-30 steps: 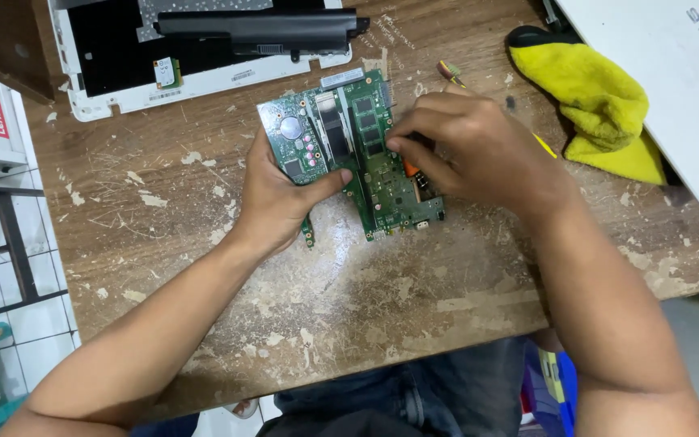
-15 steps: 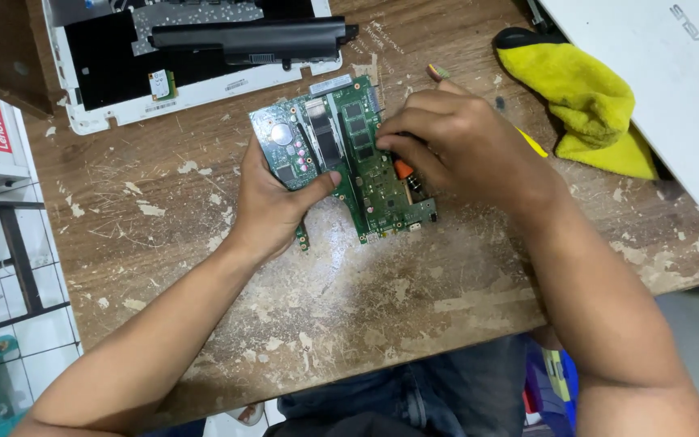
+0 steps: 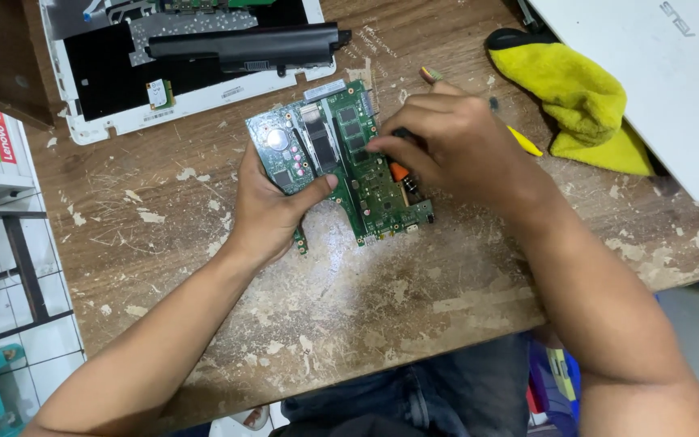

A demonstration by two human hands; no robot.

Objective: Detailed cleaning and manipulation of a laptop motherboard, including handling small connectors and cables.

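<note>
From the head camera, a green circuit board (image 3: 341,162) lies tilted on a worn wooden table (image 3: 366,307), its long side running from upper left to lower right. The board is crowded with small parts: a round silver coin cell near its upper left corner, a dark strip down the middle, a memory stick with black chips along the upper right, and metal ports at the lower edge. The left hand (image 3: 273,206) comes in from the lower left and grips the board's left side, thumb pressed across the top face and the other fingers hidden under it. The right hand (image 3: 455,150) reaches in from the right, fingers curled down over the board's right half and closed around a small tool with an orange and black handle (image 3: 400,171), which shows just under the fingers; its tip is hidden, so where it meets the board cannot be told. Beyond the board, at the table's far edge, sits an opened white laptop base (image 3: 196,97) with a long black battery (image 3: 244,44) across it. A yellow cloth (image 3: 576,97) lies to the right, beside a white laptop lid (image 3: 649,73).
</note>
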